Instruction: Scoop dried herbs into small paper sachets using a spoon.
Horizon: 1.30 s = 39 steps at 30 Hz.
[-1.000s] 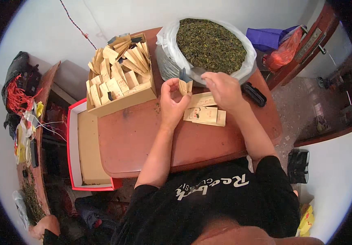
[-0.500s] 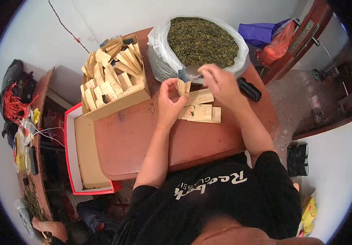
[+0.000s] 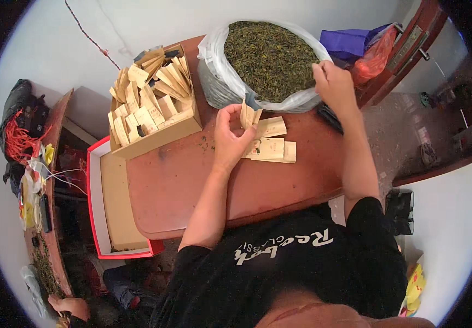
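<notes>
My left hand [image 3: 231,134] is closed around a small brown paper packet [image 3: 250,115], held upright with its dark-lined mouth gaping. Beneath that hand, several flat brown paper packets [image 3: 271,150] lie on the table. My right hand [image 3: 334,85] is at the right rim of a large white plastic bag [image 3: 214,82] heaped with dry dark-green tea leaves [image 3: 268,60]. Its fingers are curled together around a clear scoop, whose bowl is out of sight at this moment.
A cardboard box [image 3: 156,143] crammed with brown packets stands on the red-brown table [image 3: 181,191]. A red-edged box [image 3: 100,218] is left of it. A black object [image 3: 329,117] lies by the bag. Purple [image 3: 345,44] and red bags [image 3: 375,63] hang near the door. Another person's hand [image 3: 69,306] shows lower left.
My right hand has moved from above the held packet, where the clear scoop showed, to the right side of the tea bag. My left hand keeps the packet almost in place.
</notes>
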Motion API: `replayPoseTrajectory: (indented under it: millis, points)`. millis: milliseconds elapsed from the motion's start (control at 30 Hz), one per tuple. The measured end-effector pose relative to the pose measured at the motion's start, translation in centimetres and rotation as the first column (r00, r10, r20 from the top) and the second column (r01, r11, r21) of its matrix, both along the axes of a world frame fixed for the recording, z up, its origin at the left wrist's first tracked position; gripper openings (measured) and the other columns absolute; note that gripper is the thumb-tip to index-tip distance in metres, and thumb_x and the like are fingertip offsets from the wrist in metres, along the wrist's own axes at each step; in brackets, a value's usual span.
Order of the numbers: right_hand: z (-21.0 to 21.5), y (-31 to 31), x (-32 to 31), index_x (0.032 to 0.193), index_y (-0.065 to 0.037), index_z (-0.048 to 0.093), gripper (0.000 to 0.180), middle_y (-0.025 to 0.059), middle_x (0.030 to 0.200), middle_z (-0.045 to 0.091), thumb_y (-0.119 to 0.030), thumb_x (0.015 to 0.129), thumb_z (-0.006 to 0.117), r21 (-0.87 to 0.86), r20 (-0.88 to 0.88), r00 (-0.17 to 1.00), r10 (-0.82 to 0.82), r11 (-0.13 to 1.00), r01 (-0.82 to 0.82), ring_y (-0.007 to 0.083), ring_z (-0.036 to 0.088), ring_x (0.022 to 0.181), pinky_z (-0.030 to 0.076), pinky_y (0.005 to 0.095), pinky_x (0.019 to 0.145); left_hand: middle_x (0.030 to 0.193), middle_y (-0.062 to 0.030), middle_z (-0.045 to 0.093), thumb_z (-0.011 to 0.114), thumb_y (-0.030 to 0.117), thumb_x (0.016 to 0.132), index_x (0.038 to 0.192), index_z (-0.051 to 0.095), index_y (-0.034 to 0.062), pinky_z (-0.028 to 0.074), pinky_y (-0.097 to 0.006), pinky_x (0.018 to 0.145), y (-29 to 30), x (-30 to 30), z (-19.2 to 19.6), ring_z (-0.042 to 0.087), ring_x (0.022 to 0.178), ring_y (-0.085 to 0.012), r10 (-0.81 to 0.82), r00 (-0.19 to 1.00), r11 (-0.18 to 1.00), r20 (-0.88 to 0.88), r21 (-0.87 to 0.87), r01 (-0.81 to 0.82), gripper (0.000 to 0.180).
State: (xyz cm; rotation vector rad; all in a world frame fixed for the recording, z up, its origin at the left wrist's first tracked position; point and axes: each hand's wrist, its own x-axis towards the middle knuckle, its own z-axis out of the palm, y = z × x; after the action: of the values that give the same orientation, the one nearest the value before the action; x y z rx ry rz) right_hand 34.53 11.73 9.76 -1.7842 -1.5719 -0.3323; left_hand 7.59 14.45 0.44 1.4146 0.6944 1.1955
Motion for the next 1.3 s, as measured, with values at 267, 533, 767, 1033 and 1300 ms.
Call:
replayPoseTrajectory:
  millis: [267, 533, 767, 1033, 1300]
  points:
    - [-3.7, 1.1, -3.9, 0.090, -0.002, 0.062, 0.028, 0.0051, 0.063, 0.065, -0.026, 0.101, 0.053, 0.079, -0.570, 0.813, 0.120, 0.993, -0.091, 0.0098, 0.059, 0.052, 0.045, 0.0264, 0.050, 0.116, -0.0084, 0.049, 0.073, 0.002, 0.075, 0.117, 0.054, 0.0017, 0.056, -0.029, 0.081, 0.2, -0.1, -0.3, 0.059, 0.105, -0.0196, 0.124, 0.983, 0.979, -0.134, 0.177, -0.100, 0.046]
    - [-5.2, 1.2, -2.3, 0.097, -0.004, 0.062, 0.026, 0.0063, 0.069, 0.067, -0.026, 0.101, 0.050, 0.239, -0.818, 0.509, 0.267, 0.963, -0.122, 0.0085, 0.058, 0.053, 0.044, 0.0225, 0.048, 0.116, -0.0055, 0.052, 0.074, 0.003, 0.077, 0.122, 0.051, 0.0030, 0.052, -0.031, 0.089, 0.8, -0.5, -1.2, 0.059, 0.106, -0.0165, 0.171, 0.960, 0.964, -0.222, 0.239, -0.116, 0.051]
    - [-3.9, 0.2, -2.4, 0.102, -0.005, 0.060, 0.024, 0.0057, 0.069, 0.066, -0.026, 0.103, 0.050, 0.281, -0.871, 0.387, 0.303, 0.953, -0.116, 0.0078, 0.056, 0.053, 0.040, 0.0200, 0.046, 0.109, -0.0099, 0.054, 0.076, 0.006, 0.069, 0.114, 0.057, 0.0028, 0.047, -0.035, 0.093, 0.8, 0.0, -1.0, 0.057, 0.104, -0.0240, 0.223, 0.956, 0.952, -0.189, 0.255, -0.172, 0.049]
    - [-2.6, -1.2, -4.4, 0.099, -0.006, 0.060, 0.023, 0.0037, 0.066, 0.063, -0.027, 0.103, 0.051, 0.284, -0.910, 0.233, 0.343, 0.925, -0.252, 0.0070, 0.053, 0.047, 0.037, 0.0182, 0.040, 0.108, -0.0101, 0.054, 0.077, 0.008, 0.068, 0.114, 0.056, 0.0028, 0.048, -0.035, 0.092, 0.4, -0.1, -0.2, 0.058, 0.102, -0.0248, 0.275, 0.925, 0.933, -0.264, 0.304, -0.190, 0.051]
    - [-2.5, -1.4, -6.9, 0.098, -0.006, 0.059, 0.023, 0.0028, 0.065, 0.062, -0.027, 0.103, 0.051, 0.247, -0.913, 0.223, 0.342, 0.898, -0.364, 0.0057, 0.053, 0.048, 0.035, 0.0176, 0.040, 0.108, -0.0112, 0.054, 0.076, 0.009, 0.068, 0.115, 0.056, 0.0026, 0.048, -0.037, 0.092, 0.4, -0.2, -0.4, 0.057, 0.101, -0.0265, 0.330, 0.896, 0.903, -0.297, 0.377, -0.207, 0.052]
